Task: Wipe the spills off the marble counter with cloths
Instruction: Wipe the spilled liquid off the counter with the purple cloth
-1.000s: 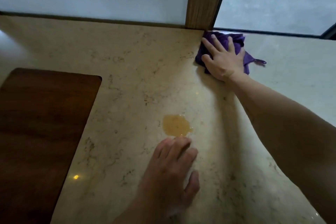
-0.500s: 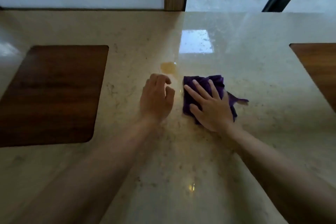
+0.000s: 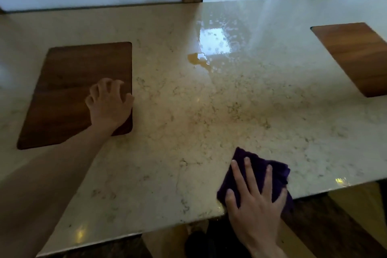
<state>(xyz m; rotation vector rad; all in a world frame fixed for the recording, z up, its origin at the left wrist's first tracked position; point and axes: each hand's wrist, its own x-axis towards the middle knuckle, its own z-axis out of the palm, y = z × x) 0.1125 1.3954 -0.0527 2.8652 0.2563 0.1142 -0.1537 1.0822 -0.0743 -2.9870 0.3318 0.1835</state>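
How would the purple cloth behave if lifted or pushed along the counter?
The purple cloth looks floppy: it bunches and drapes over the counter edge. Probably light, it should slide easily on the glossy marble under the flat right hand.

We are looking at a glossy, veined marble counter reflecting window light. A soft purple cloth is lying on it, and two smooth wooden boards are showing dark grain.

Spill lies behind cloth, between two boards.
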